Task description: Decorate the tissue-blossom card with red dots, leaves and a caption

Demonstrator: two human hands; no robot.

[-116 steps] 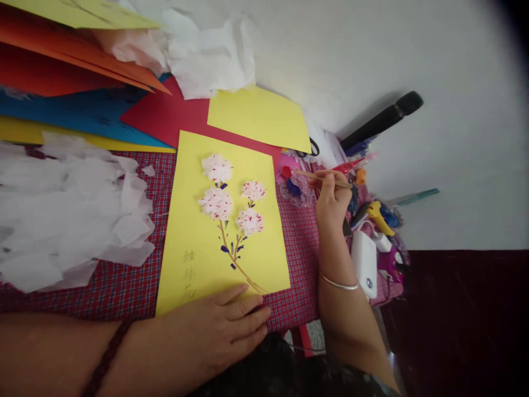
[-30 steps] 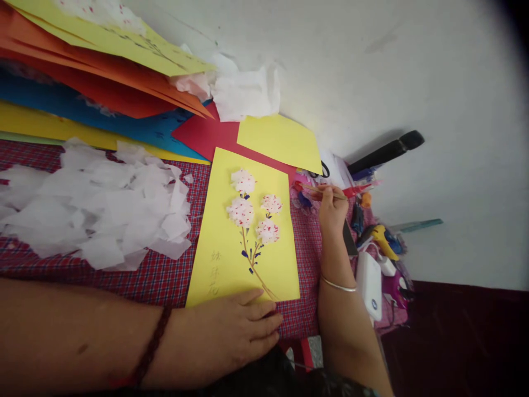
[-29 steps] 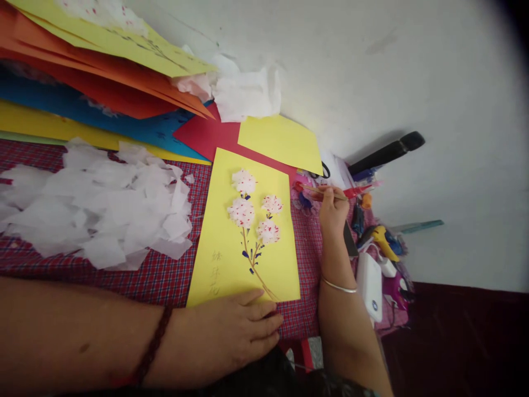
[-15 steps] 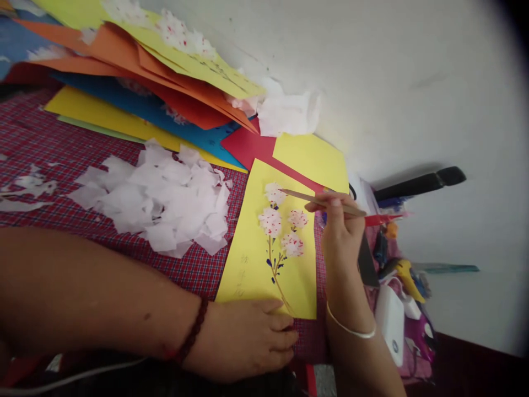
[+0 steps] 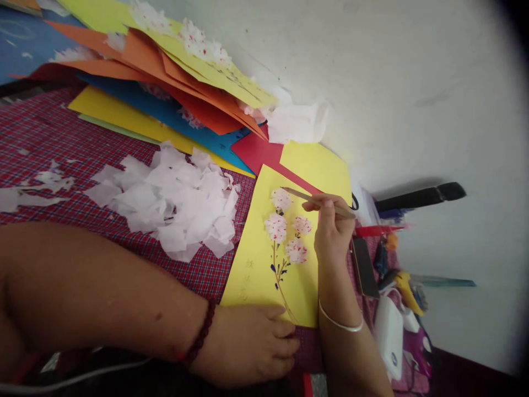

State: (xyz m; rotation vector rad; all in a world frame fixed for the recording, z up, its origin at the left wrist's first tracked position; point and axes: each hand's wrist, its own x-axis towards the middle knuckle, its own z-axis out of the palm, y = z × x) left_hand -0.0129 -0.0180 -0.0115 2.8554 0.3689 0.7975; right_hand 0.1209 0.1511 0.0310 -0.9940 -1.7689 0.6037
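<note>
A yellow sheet [image 5: 264, 264] lies on the red checked cloth. It bears white tissue flowers [image 5: 276, 226] with red dots on a painted stem. My right hand [image 5: 330, 234] pinches a thin wooden brush [image 5: 318, 202], whose tip is over the topmost flower. My left hand [image 5: 252, 344] lies flat on the sheet's near edge with its fingers stretched out, holding nothing. Both wrists wear a bracelet.
A heap of torn white tissue [image 5: 169, 201] lies left of the sheet. Stacked coloured card sheets [image 5: 173, 99] lean toward the white wall at the back. Right of the sheet are a phone [image 5: 363, 267], a white power bank [image 5: 388, 336], a glue gun [image 5: 407, 286] and other craft items.
My right hand has carried the brush from the paint spot at the right over to the top flower on the yellow sheet. The view has swung left. My left hand stays on the sheet.
</note>
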